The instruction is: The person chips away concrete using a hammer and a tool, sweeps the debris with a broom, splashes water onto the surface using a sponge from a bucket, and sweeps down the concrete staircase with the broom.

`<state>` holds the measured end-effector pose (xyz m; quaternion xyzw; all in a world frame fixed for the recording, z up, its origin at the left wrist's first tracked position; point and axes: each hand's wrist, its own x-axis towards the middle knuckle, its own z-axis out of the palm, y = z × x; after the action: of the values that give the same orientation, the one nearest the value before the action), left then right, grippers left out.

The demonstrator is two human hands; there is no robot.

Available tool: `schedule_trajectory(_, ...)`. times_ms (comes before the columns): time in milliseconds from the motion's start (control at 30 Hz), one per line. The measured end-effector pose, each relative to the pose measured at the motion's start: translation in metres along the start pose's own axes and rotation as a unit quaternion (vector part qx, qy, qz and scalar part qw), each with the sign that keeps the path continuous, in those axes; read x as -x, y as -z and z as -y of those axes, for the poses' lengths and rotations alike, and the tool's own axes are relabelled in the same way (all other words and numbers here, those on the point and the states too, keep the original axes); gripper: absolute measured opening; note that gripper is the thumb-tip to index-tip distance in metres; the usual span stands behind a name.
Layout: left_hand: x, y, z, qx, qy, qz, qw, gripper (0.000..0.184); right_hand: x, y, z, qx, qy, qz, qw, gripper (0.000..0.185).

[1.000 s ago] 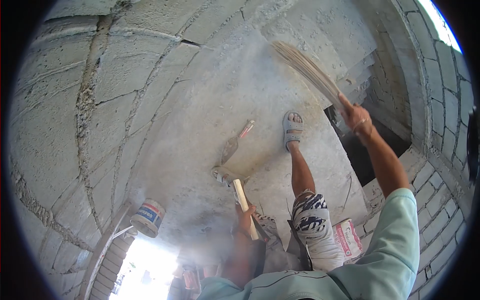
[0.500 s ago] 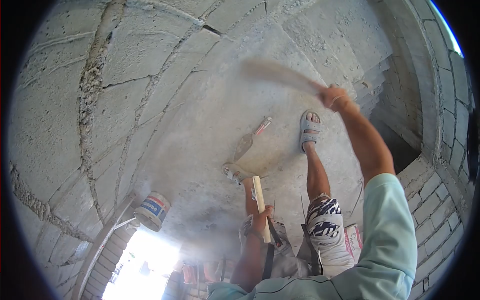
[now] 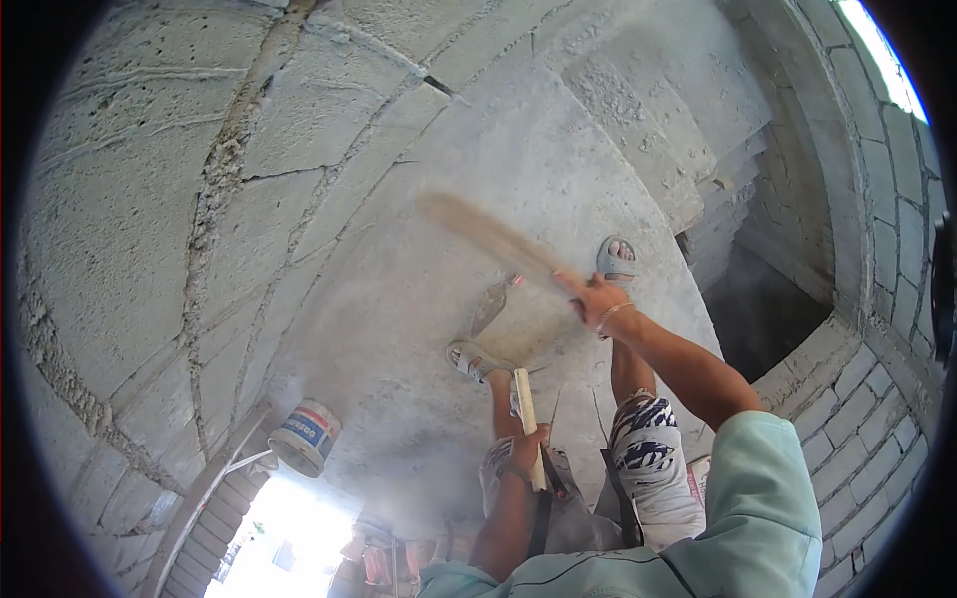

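Note:
My right hand [image 3: 601, 301] is closed round the handle end of a stick broom [image 3: 488, 234], which is blurred and stretches up and left over the dusty concrete floor. Below it, my left hand [image 3: 525, 448] grips a pale flat strip [image 3: 531, 424] upright near my left knee. A trowel [image 3: 490, 305] lies on the floor between the broom and my left sandal [image 3: 472, 360], its handle partly hidden under the broom. My right sandal [image 3: 616, 258] is just beyond my right hand.
A labelled bucket [image 3: 305, 437] is at the lower left by a bright opening. Block walls [image 3: 130, 239] rise at left and right. Rubble-strewn steps [image 3: 638, 120] and a dark opening [image 3: 763, 314] lie at the right. A bag [image 3: 699, 478] is beside my right leg.
The broom and my right hand have swept left and down from the upper right, so the broom now passes over the trowel's handle. My left hand still holds the strip.

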<state>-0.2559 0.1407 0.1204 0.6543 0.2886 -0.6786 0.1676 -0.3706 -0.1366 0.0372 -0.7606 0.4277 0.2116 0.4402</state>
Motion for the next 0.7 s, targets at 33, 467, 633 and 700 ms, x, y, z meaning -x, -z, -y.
schedule_trajectory(33, -0.006, 0.005, 0.002, -0.012, -0.022, -0.001, 1.0, 0.02, -0.009, -0.005, 0.016, 0.019, 0.05, 0.041, 0.998, 0.056)
schedule_trajectory(467, -0.007, 0.024, 0.004, 0.013, -0.071, -0.001, 0.997, 0.018, -0.073, 0.172, -0.178, 0.117, -0.219, -0.297, 0.922, 0.047)
schedule_trajectory(633, 0.001, 0.015, 0.013, 0.004, -0.011, -0.012, 1.0, 0.02, 0.012, 0.088, -0.108, 0.013, -0.136, -0.275, 0.952, 0.049)
schedule_trajectory(700, 0.004, 0.015, 0.011, -0.005, 0.006, -0.004, 1.0, 0.021, 0.026, 0.048, -0.06, -0.041, -0.097, -0.11, 0.988, 0.049)
